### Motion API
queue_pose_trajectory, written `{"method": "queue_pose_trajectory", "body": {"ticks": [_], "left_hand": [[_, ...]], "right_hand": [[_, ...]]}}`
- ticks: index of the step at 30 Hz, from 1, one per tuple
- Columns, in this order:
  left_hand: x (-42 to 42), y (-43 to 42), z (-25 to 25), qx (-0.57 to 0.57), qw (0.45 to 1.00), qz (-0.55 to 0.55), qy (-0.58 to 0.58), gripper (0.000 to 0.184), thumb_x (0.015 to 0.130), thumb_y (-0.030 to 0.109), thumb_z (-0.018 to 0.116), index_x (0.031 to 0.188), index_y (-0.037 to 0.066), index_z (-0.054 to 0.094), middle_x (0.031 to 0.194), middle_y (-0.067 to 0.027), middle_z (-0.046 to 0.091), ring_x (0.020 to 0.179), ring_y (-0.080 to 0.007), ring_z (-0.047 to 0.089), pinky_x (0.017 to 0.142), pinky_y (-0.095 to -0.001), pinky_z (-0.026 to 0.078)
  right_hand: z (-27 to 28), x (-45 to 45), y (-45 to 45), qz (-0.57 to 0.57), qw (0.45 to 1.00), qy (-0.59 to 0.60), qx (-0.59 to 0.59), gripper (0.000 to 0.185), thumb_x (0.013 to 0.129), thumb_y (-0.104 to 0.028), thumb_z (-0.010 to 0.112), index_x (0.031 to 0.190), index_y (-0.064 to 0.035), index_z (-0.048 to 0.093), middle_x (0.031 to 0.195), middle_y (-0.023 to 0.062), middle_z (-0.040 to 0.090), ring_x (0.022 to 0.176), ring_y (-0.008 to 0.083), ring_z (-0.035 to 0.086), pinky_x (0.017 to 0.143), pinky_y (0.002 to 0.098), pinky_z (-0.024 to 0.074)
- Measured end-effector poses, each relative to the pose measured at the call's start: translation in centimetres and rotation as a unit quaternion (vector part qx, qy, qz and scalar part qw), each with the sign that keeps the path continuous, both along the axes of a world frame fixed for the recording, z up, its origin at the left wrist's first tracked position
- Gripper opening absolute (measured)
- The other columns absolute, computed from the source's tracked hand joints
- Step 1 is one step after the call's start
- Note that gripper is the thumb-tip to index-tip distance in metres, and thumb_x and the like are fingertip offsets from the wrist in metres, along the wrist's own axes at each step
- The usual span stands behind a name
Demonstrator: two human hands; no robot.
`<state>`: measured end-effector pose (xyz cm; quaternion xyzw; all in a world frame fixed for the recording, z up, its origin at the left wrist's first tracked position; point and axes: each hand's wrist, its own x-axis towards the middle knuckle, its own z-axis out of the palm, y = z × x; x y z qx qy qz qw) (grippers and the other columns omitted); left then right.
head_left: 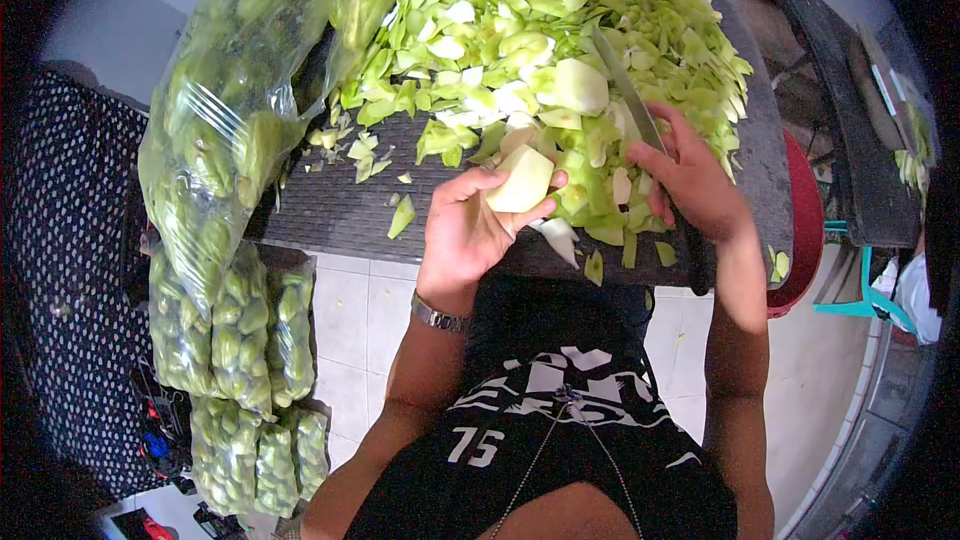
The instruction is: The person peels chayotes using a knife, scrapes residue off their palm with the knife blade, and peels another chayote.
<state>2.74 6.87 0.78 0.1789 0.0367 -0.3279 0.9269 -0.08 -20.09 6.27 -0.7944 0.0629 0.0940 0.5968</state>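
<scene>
My left hand [475, 223] is closed round a pale peeled vegetable [522, 180] above the near edge of the table. In my right hand [690, 170] is the handle end of a knife [628, 90], its blade pointing up and away to the left over the peelings. Another peeled piece [581, 87] rests on the big heap of green peelings [670, 30], just left of the blade. Part of the knife's handle is hidden by my fingers.
A large clear bag of green vegetables [215, 130] lies at the table's left. Smaller filled bags [240, 330] are stacked below it. The dark table [340, 195] has scattered scraps. A red stool [803, 220] and another dark table [840, 90] stand at right.
</scene>
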Motion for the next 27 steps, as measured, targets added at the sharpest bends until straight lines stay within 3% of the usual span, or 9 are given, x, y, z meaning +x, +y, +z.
{"method": "queue_pose_trajectory", "body": {"ticks": [2, 5, 8, 9, 12, 13, 17, 21, 27], "left_hand": [[0.1, -0.2, 0.1, 0.087, 0.995, 0.029, -0.031, 0.047, 0.098, 0.021, 0.052, 0.129, -0.013, 0.053, 0.129, -0.0321, 0.059, 0.11, -0.0464, 0.066, 0.08, -0.0466, 0.065], [0.5, 0.7, -0.7, 0.066, 0.997, 0.02, -0.034, 0.045, 0.101, 0.036, 0.054, 0.117, -0.006, 0.061, 0.117, -0.0275, 0.066, 0.085, -0.038, 0.071, 0.059, -0.0353, 0.063], [0.1, 0.3, 1.1, 0.083, 0.996, 0.038, -0.006, 0.049, 0.099, 0.049, 0.053, 0.108, 0.003, 0.064, 0.106, -0.0213, 0.069, 0.069, -0.0306, 0.066, 0.045, -0.0267, 0.05], [-0.1, 0.0, 1.8, 0.079, 0.996, 0.049, 0.015, 0.053, 0.098, 0.057, 0.051, 0.107, 0.006, 0.066, 0.1, -0.0172, 0.069, 0.076, -0.0289, 0.066, 0.057, -0.0284, 0.051], [0.4, -0.7, 1.4, -0.008, 0.988, 0.114, 0.103, 0.054, 0.097, 0.057, 0.051, 0.107, 0.006, 0.065, 0.104, -0.0165, 0.068, 0.092, -0.0304, 0.065, 0.075, -0.0352, 0.053], [0.6, -0.7, 1.4, -0.072, 0.99, 0.098, 0.076, 0.051, 0.098, 0.05, 0.053, 0.109, 0.002, 0.064, 0.11, -0.0185, 0.065, 0.108, -0.0339, 0.061, 0.094, -0.0441, 0.05], [1.5, -1.5, 2.2, -0.053, 0.972, 0.195, 0.118, 0.043, 0.099, 0.035, 0.057, 0.112, -0.005, 0.059, 0.117, -0.0226, 0.062, 0.115, -0.0393, 0.059, 0.103, -0.0528, 0.049], [2.5, -2.6, 1.9, 0.011, 0.973, 0.224, 0.06, 0.043, 0.1, 0.038, 0.05, 0.109, -0.003, 0.061, 0.111, -0.0213, 0.067, 0.107, -0.035, 0.066, 0.1, -0.0476, 0.051], [3.7, -5.0, 2.5, 0.039, 0.954, 0.296, 0.022, 0.042, 0.101, 0.038, 0.047, 0.097, -0.002, 0.059, 0.094, -0.0183, 0.066, 0.092, -0.0359, 0.065, 0.096, -0.0512, 0.053]], "right_hand": [[0.6, -0.2, -0.3, 0.016, 1.0, 0.004, 0.004, 0.053, 0.102, -0.026, 0.06, 0.144, -0.0046, 0.036, 0.093, 0.0091, 0.065, 0.047, 0.0134, 0.057, 0.036, 0.0265, 0.0426], [1.0, -0.6, -0.5, 0.026, 0.997, 0.004, 0.075, 0.05, 0.104, -0.026, 0.055, 0.144, -0.0047, 0.036, 0.096, 0.0123, 0.069, 0.049, 0.0154, 0.061, 0.037, 0.0263, 0.047], [1.3, -1.2, -0.2, 0.058, 0.983, 0.018, 0.175, 0.044, 0.105, -0.024, 0.051, 0.142, -0.0061, 0.037, 0.1, 0.0147, 0.071, 0.053, 0.0176, 0.065, 0.04, 0.0284, 0.0497], [1.3, -1.5, -0.1, 0.073, 0.975, 0.026, 0.207, 0.041, 0.105, -0.024, 0.049, 0.141, -0.0068, 0.038, 0.102, 0.0153, 0.072, 0.055, 0.0184, 0.066, 0.041, 0.0296, 0.0504], [1.3, -3.2, 2.2, 0.048, 0.989, 0.044, 0.132, 0.04, 0.107, -0.023, 0.046, 0.143, -0.0072, 0.038, 0.091, 0.015, 0.072, 0.05, 0.0185, 0.064, 0.038, 0.0267, 0.0496], [1.6, -3.7, 2.9, 0.034, 0.991, 0.083, 0.101, 0.046, 0.106, -0.017, 0.047, 0.15, -0.0096, 0.034, 0.087, 0.0141, 0.072, 0.048, 0.0171, 0.062, 0.039, 0.0268, 0.048], [3.7, -6.4, 5.1, 0.04, 0.993, 0.078, 0.074, 0.07, 0.102, -0.006, 0.052, 0.163, -0.0159, 0.019, 0.076, 0.0111, 0.068, 0.045, 0.0123, 0.056, 0.04, 0.026, 0.0451], [3.1, -7.4, 5.2, 0.067, 0.992, 0.088, 0.054, 0.067, 0.102, -0.006, 0.052, 0.162, -0.0186, 0.025, 0.069, 0.0078, 0.064, 0.046, 0.0113, 0.055, 0.042, 0.0264, 0.0462], [3.1, -7.3, 4.9, 0.073, 0.987, 0.115, 0.081, 0.066, 0.102, -0.009, 0.051, 0.162, -0.0206, 0.025, 0.068, 0.0074, 0.063, 0.046, 0.0125, 0.057, 0.044, 0.0287, 0.0489]]}}
